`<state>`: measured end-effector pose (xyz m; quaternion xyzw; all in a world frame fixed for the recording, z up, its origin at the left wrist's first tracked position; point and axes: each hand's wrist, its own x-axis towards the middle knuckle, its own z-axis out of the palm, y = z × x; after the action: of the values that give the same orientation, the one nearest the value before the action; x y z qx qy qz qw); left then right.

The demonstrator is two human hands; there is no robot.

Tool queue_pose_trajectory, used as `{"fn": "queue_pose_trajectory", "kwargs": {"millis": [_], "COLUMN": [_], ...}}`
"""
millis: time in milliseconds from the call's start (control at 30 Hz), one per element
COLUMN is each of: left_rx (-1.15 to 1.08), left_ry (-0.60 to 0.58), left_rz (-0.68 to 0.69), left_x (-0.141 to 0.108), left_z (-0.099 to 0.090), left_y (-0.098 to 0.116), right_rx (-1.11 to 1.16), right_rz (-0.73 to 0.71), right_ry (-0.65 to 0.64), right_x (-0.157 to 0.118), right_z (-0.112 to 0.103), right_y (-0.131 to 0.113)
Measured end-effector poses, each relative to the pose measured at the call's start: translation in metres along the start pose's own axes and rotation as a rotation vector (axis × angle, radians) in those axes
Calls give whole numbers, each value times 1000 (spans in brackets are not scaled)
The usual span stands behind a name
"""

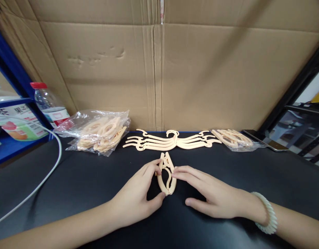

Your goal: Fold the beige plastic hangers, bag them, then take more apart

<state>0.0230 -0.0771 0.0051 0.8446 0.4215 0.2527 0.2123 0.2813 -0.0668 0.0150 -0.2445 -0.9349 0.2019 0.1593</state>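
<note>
A folded cream-coloured folding clothes hanger (172, 183) lies on the black table in front of me, its arms drawn together. My left hand (138, 193) holds its left side, with the fingertips on the upper edge and the thumb at the bottom end. From the right, my right hand (211, 192) touches the hanger's other arm with its fingertips; its fingers are stretched out and its thumb stands apart. Behind it, several unfolded hangers (159, 142) lie overlapped in a row.
At the left are clear bags (102, 133) of folded hangers, a red-capped bottle (52, 105) and a white cable (58, 155). Another bagged hanger bundle (234, 138) and a phone (275, 145) lie at the right. A cardboard wall (200, 69) stands behind the table (78, 180).
</note>
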Motion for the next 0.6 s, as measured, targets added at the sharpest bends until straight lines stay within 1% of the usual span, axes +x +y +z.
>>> {"fn": "queue_pose_trajectory", "kwargs": {"millis": [367, 600], "left_rx": [48, 14], "left_ry": [11, 22], "left_rz": [12, 54], "left_x": [4, 6], "left_z": [-7, -11], "left_y": [-3, -6], "right_rx": [-79, -96], "right_rz": [-34, -6], "right_ry": [18, -23], "right_x": [-1, -2], "right_z": [-1, -2], "right_y": [3, 2]}}
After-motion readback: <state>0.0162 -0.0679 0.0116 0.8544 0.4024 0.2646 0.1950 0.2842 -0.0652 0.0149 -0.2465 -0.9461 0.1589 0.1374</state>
